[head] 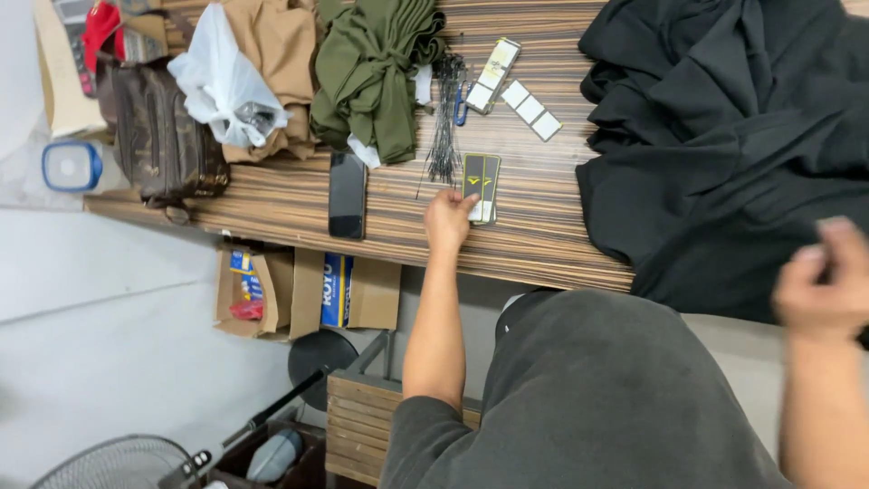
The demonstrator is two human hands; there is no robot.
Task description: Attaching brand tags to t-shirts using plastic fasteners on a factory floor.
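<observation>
My left hand (448,222) reaches across the striped wooden table (543,231), its fingertips closed on the near end of a small stack of black hang tags (481,181). A bundle of thin black tag strings (444,127) lies just beyond the tags. At the right edge of the view my right hand (824,281) is blurred, fingers curled, at the near edge of a large heap of black fabric (724,136). Whether it grips the cloth cannot be made out.
A black phone (348,195) lies left of the tags. White label strips (529,109), olive (376,72) and tan (281,54) garments, a white plastic bag (222,81) and a brown bag (158,136) crowd the table's far side. Cardboard boxes (308,290), a wooden crate (362,426) and a fan (118,462) stand below.
</observation>
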